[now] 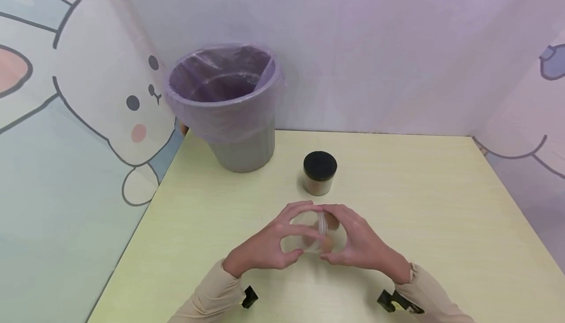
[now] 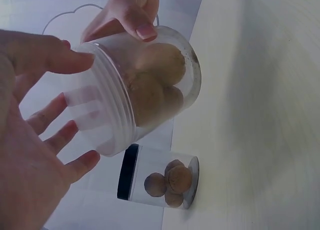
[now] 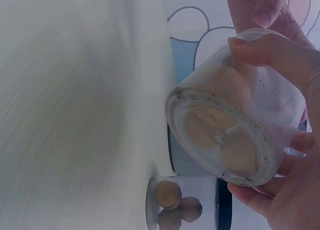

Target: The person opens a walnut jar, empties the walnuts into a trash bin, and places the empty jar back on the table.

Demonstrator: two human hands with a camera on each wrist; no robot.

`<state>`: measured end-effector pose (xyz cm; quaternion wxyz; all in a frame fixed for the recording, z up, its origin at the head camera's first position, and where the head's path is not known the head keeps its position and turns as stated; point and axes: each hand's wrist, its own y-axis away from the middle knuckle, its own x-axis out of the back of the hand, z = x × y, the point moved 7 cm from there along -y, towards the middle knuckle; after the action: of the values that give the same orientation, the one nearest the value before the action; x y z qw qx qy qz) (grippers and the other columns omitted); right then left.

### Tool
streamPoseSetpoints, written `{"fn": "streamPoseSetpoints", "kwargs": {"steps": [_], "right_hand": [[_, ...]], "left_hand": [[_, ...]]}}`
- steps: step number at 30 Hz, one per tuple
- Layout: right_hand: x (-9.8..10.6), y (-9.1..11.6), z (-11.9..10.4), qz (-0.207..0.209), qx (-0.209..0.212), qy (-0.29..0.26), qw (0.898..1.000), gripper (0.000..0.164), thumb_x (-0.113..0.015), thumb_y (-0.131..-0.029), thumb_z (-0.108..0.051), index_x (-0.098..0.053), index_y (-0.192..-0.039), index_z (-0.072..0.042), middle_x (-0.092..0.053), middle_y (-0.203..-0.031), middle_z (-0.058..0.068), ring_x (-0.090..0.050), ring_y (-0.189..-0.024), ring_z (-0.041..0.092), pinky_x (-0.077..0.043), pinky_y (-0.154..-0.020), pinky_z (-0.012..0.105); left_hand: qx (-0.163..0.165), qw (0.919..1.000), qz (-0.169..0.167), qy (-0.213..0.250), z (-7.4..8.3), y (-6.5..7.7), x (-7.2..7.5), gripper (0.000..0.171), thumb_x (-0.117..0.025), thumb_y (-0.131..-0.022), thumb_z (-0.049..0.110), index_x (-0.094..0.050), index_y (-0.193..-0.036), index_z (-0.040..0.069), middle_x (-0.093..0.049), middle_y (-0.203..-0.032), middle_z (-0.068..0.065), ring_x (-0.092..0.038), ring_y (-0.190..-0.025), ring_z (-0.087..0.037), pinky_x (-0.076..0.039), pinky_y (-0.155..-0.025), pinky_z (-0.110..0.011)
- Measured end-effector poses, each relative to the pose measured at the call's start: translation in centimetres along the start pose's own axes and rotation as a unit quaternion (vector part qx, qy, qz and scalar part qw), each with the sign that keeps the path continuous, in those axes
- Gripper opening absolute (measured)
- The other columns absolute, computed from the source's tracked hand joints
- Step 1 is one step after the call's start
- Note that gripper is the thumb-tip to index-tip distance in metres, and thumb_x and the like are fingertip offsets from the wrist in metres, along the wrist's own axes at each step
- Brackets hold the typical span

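Observation:
A clear plastic jar (image 2: 155,84) is tilted on its side above the table, with several brown, walnut-like balls (image 2: 145,97) inside. My right hand (image 1: 364,242) grips the jar's body near its base, thumb on one side and fingers on the other. Around its ribbed, translucent mouth end curves my left hand (image 1: 273,242), thumb at the rim and fingertips along the opposite side. Whether a clear lid covers that end I cannot tell. Just beyond the hands, a second clear jar (image 1: 318,186) with a black lid (image 1: 320,165) stands upright, holding several similar balls (image 2: 178,179).
At the back left of the pale table (image 1: 419,190) stands a grey bin (image 1: 244,151) lined with a purplish plastic bag (image 1: 220,117). A light wall covering (image 1: 375,53) rises behind the table, with cartoon-printed panels (image 1: 101,92) on both sides.

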<state>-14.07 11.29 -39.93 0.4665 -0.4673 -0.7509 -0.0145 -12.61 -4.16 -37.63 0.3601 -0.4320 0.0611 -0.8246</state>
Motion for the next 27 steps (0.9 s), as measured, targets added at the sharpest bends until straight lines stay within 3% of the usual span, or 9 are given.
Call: {"fn": "streamPoseSetpoints", "kwargs": {"steps": [5, 10, 14, 18, 24, 27], "right_hand": [[0.0, 0.1, 0.0, -0.005, -0.002, 0.009, 1.000, 0.092, -0.089, -0.056, -0.032, -0.046, -0.135, -0.013, -0.053, -0.122, -0.006, -0.053, -0.102, 0.012, -0.047, -0.083, 0.032], [0.0, 0.3, 0.0, -0.005, 0.000, 0.021, 1.000, 0.091, -0.089, -0.056, -0.034, -0.047, -0.134, -0.012, -0.053, -0.121, -0.007, -0.052, -0.102, 0.009, -0.046, -0.083, 0.030], [0.0, 0.3, 0.0, -0.007, -0.001, 0.015, 1.000, 0.092, -0.089, -0.056, -0.034, -0.045, -0.135, -0.014, -0.053, -0.123, -0.006, -0.052, -0.104, 0.010, -0.046, -0.084, 0.031], [0.2, 0.2, 0.0, 0.001, 0.000, 0.012, 1.000, 0.093, -0.089, -0.055, -0.033, -0.046, -0.136, -0.013, -0.053, -0.124, -0.006, -0.052, -0.106, 0.011, -0.047, -0.085, 0.032], [0.6, 0.1, -0.2, 0.012, 0.008, 0.004, 1.000, 0.093, -0.090, -0.055, -0.028, -0.046, -0.136, -0.012, -0.054, -0.124, -0.003, -0.053, -0.105, 0.015, -0.048, -0.084, 0.034], [0.7, 0.0, -0.2, 0.014, 0.010, 0.000, 1.000, 0.092, -0.090, -0.055, -0.028, -0.046, -0.136, -0.012, -0.054, -0.123, -0.004, -0.054, -0.105, 0.015, -0.048, -0.084, 0.034]], "left_hand": [[0.046, 0.9985, 0.023, 0.017, -0.9, -0.1, -0.1, 0.052, -0.072, -0.079, 0.017, -0.058, -0.127, 0.027, -0.037, -0.142, 0.000, -0.030, -0.132, -0.017, -0.039, -0.099, -0.039], [0.131, 0.9897, 0.054, 0.024, -1.9, 0.1, -0.1, 0.054, -0.073, -0.081, 0.038, -0.054, -0.131, 0.034, -0.042, -0.132, 0.010, -0.038, -0.123, -0.009, -0.046, -0.085, -0.033], [0.162, 0.9846, 0.063, 0.020, -2.2, 0.2, -0.1, 0.058, -0.069, -0.081, 0.049, -0.050, -0.134, 0.036, -0.041, -0.131, 0.016, -0.040, -0.119, -0.005, -0.047, -0.081, -0.034], [0.139, 0.9889, 0.044, 0.031, -2.0, 0.2, -0.1, 0.064, -0.073, -0.078, 0.044, -0.047, -0.136, 0.037, -0.034, -0.140, 0.013, -0.033, -0.129, -0.007, -0.043, -0.093, -0.039], [0.039, 0.9989, 0.008, 0.023, -0.9, -0.1, -0.2, 0.068, -0.076, -0.075, 0.022, -0.047, -0.137, 0.028, -0.028, -0.148, 0.002, -0.025, -0.135, -0.016, -0.038, -0.100, -0.039], [0.014, 0.9998, -0.001, 0.013, -0.7, -0.2, -0.2, 0.069, -0.073, -0.071, 0.014, -0.049, -0.135, 0.027, -0.027, -0.149, -0.001, -0.024, -0.136, -0.018, -0.036, -0.102, -0.042]]}}
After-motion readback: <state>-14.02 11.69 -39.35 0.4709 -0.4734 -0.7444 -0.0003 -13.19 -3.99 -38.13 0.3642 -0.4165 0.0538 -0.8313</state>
